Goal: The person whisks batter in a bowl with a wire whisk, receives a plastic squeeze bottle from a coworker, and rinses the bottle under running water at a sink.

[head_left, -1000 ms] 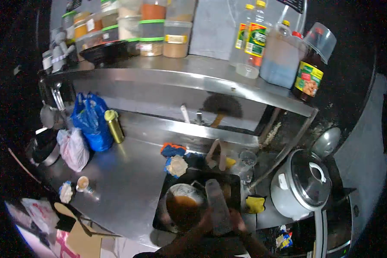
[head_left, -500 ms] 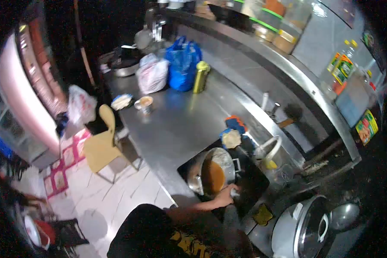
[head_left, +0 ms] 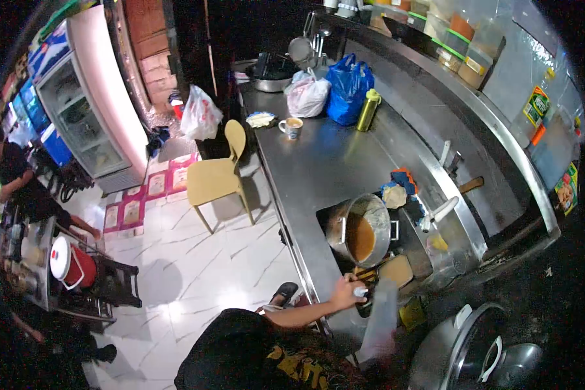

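Note:
My left hand (head_left: 346, 294) reaches in from the left just below the cooking pot, its fingers closed round a small white cap-like piece (head_left: 360, 292). What that piece belongs to is hard to see. Right beside it stands a translucent, smeared plastic thing (head_left: 379, 322). A blurred pinkish patch at its lower end may be my right hand, but no fingers show. The metal pot (head_left: 385, 214) with two side handles holds orange-brown liquid and sits on a black cooktop (head_left: 329, 224). A tan rectangular piece (head_left: 396, 270) lies by the pot's near side.
Along the steel counter (head_left: 305, 175) are a mug (head_left: 292, 129), bags (head_left: 350, 91), a green bottle (head_left: 369, 110) and cloths (head_left: 394, 195). A large lidded pot (head_left: 448, 344) stands at lower right. A chair (head_left: 214, 182) is left of the counter; another person (head_left: 16, 166) is far left.
The view has swung left, so the counter and pot appear further right and another person has come into view. The translucent thing shows larger beside my left hand, which stays near the pot.

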Demonstrator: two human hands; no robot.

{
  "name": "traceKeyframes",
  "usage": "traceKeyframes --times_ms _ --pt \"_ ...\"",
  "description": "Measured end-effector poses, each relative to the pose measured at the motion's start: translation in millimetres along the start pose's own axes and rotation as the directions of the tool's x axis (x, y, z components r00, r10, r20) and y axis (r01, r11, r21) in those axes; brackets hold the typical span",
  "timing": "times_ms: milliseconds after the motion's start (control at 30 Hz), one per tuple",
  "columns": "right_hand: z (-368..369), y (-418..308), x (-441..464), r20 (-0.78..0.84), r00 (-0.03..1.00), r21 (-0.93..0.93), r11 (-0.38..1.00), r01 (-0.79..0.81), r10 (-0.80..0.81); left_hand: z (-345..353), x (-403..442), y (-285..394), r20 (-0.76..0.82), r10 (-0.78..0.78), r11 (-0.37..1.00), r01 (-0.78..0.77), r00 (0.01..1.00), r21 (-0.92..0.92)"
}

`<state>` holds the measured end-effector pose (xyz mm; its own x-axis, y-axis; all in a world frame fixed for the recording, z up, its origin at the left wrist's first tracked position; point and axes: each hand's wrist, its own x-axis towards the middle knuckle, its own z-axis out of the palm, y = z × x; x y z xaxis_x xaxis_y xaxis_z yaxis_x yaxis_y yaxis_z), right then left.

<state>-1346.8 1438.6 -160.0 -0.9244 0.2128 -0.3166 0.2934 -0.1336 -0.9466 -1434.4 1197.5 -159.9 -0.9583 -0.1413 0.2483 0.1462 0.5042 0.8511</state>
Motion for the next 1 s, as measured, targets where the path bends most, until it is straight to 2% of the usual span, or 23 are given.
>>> traceKeyframes --times_ms 67,133,200,267,300,333,433,467,533,567,600,667,700,733,800,833,900,933,1000 --pt "-3 -1 -1 0.024 1.0 -0.006 1.0 0.001 -0.001 -5 -2 4 0.008 -0.032 0.999 0.032 0.999 0.021" --pt "-7 -2 -2 0.046 0.999 -0.006 1.0 -0.011 0.011 -6 -8 2 -0.02 -0.054 0.988 0.057 0.998 0.147" --pt "-14 -1 -5 0.058 0.998 -0.019 1.0 -0.025 0.026 1 -14 -19 -0.011 -0.064 0.989 0.065 0.998 0.129" --pt "-17 -5 -7 0.066 0.997 -0.028 0.999 -0.035 0.036 4 -20 -41 0.219 -0.015 0.949 -0.055 0.976 0.311" --pt "-17 -7 -7 0.065 0.997 -0.034 0.999 -0.04 0.042 1 -21 -36 0.264 -0.085 0.957 0.005 0.961 0.29" --pt "-15 -10 -7 0.066 0.997 -0.039 0.998 -0.042 0.045 0 -20 -30 0.26 -0.077 0.958 -0.001 0.963 0.288" --pt "-9 -9 -8 0.06 0.996 -0.041 0.997 -0.063 0.066 0 -16 -20 0.126 0.22 0.947 -0.243 0.967 0.21" --pt "-9 -7 -10 0.066 0.995 -0.049 0.996 -0.068 0.071 0 -16 -25 0.126 0.229 0.944 -0.252 0.965 0.214" --pt "-6 -4 -13 0.064 0.994 -0.048 0.996 -0.08 0.083 7 -22 -48 0.358 0.031 0.931 -0.157 0.933 0.329" --pt "-8 -4 -13 0.071 0.994 -0.056 0.995 -0.083 0.087 1 -25 -44 0.353 -0.06 0.926 -0.08 0.934 0.369" --pt "-11 -4 -15 0.073 0.994 -0.06 0.995 -0.08 0.084 -8 -28 -34 0.352 -0.057 0.928 -0.08 0.934 0.363" --pt "-10 -5 -17 0.064 0.994 -0.055 0.995 -0.084 0.087 -26 -36 -19 0.183 0.172 0.933 -0.22 0.968 0.286" --pt "-8 -5 -18 0.066 0.994 -0.056 0.995 -0.085 0.089 -22 -37 -27 0.15 0.275 0.908 -0.308 0.949 0.282" --pt "-6 -4 -20 0.066 0.994 -0.053 0.995 -0.088 0.091 -21 -41 -32 0.157 0.279 0.907 -0.314 0.947 0.282" --pt "-1 -3 -19 0.079 0.993 -0.056 0.995 -0.084 0.088 -26 -44 -38 0.337 0.011 0.915 -0.145 0.942 0.376" --pt "2 -6 -16 0.092 0.992 -0.062 0.995 -0.084 0.089 -28 -39 -39 0.313 0.011 0.913 -0.137 0.95 0.383" --pt "0 -10 -14 0.109 0.99 -0.071 0.994 -0.078 0.086 -29 -44 -42 0.225 0.281 0.893 -0.34 0.933 0.294" --pt "2 -12 -14 0.11 0.99 -0.07 0.994 -0.081 0.088 -30 -45 -47 0.223 0.263 0.897 -0.323 0.939 0.301" --pt "5 -14 -16 0.125 0.988 -0.081 0.993 -0.082 0.092 -22 -42 -55 0.356 0.221 0.848 -0.359 0.908 0.39"
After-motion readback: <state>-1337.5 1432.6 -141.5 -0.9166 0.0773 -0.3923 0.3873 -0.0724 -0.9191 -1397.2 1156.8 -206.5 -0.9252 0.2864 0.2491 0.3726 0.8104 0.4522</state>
